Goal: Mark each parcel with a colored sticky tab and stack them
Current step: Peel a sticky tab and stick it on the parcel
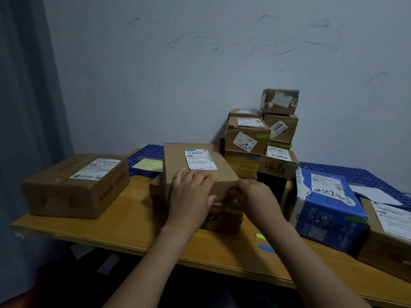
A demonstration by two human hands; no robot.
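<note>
The left hand [193,192] lies flat on the near top edge of a shut cardboard parcel [195,161], fingers spread and straight, thumb down over its front face. The right hand [253,196] is at the parcel's near right corner with its fingertips curled in against the cardboard; I cannot tell whether they pinch anything there.

This parcel, with a white shipping label [200,159] on top, rests on a lower cardboard box [222,218] that has a green tab [234,211] at its upper edge. Both stand on a wooden table [133,207].

Just right of the right forearm, two loose sticky tabs lie on the table: a yellow-green tab [260,236] and a blue tab [266,248].

To the right stands a shut blue box [327,214], with a brown box [389,238] beside it at the frame edge. At the left end sits a large taped carton [75,185]. Against the wall is a stack of small labelled parcels [262,138], several showing green or blue tabs. A yellow note pad [149,164] lies on a blue plastic grid [146,150]. Every box is closed, so the contents stay hidden.
</note>
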